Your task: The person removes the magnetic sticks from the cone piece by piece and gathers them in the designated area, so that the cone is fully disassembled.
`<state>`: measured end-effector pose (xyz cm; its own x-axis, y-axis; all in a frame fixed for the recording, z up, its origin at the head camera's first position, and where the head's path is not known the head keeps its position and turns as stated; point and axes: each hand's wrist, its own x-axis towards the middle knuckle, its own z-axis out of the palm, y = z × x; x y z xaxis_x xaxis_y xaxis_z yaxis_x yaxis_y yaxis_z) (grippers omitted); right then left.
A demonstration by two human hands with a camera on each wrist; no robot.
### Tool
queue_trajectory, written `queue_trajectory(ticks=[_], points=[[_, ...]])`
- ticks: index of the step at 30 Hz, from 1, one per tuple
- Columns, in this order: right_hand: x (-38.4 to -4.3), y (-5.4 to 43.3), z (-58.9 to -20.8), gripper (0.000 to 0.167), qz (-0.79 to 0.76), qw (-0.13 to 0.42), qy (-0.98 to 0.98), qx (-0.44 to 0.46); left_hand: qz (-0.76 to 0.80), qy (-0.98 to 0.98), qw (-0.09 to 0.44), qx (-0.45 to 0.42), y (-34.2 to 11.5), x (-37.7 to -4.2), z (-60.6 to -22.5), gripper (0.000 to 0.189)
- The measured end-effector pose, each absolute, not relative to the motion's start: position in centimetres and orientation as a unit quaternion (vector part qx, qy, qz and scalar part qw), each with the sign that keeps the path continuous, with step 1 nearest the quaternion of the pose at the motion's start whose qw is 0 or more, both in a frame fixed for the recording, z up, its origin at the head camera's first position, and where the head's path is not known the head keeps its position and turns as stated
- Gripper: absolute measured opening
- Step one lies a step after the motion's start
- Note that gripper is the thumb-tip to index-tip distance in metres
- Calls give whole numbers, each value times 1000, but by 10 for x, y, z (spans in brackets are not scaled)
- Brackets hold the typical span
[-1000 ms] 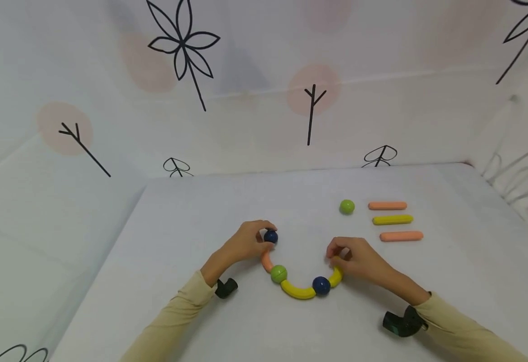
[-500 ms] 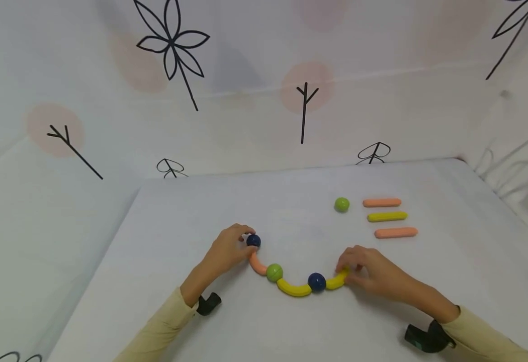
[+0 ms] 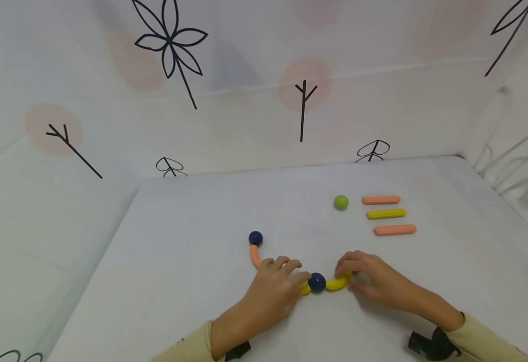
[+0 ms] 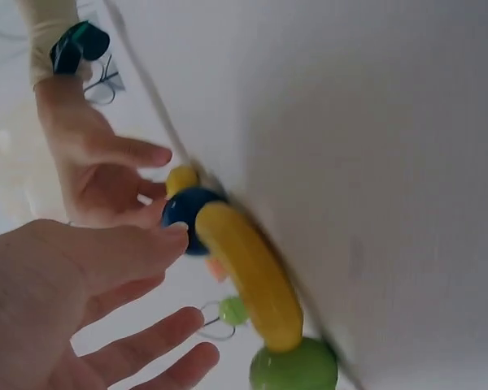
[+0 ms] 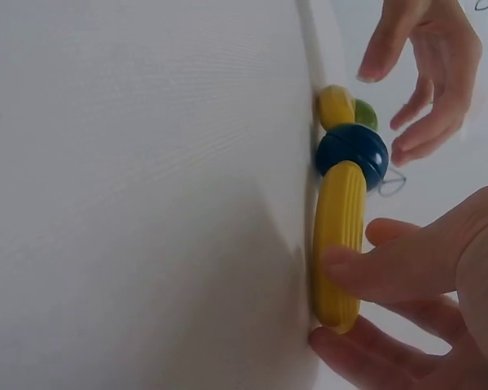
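A curved chain of balls and bent rods lies on the white table. From its left end run a dark blue ball (image 3: pixel 256 238), an orange rod (image 3: pixel 254 255), a green ball (image 4: pixel 297 370), a yellow curved rod (image 4: pixel 248 268), a second blue ball (image 3: pixel 317 282) and the right-end yellow rod (image 5: pixel 339 215). My right hand (image 3: pixel 374 276) pinches that last rod near its free end, thumb on its side. My left hand (image 3: pixel 273 294) hovers over the middle with loosely spread fingers, thumb beside the second blue ball. In the head view it hides most of the green ball.
Farther back on the right lie a loose green ball (image 3: pixel 341 202), two orange sticks (image 3: pixel 381 200) and a yellow stick (image 3: pixel 386 214). A white cloth backdrop with black plant drawings rises behind the table (image 3: pixel 191 211).
My left hand has let go of the left-end blue ball and moved right, over the chain's middle. The chain's ends have spread wider apart. My right hand keeps its pinch, slightly farther right and lower.
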<state>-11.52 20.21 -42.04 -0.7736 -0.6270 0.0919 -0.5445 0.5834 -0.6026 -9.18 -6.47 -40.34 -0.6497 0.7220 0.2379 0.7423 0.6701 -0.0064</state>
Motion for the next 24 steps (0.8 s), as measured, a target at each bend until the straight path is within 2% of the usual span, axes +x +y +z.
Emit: queue_trajectory(ticks=[8, 24], points=[[-114, 203, -428, 38, -321, 23, 877, -358, 15, -900, 138, -412, -49, -90, -416, 38], [-113, 211, -428, 38, -349, 40, 846, -402, 15, -929, 96, -357, -37, -88, -417, 29]])
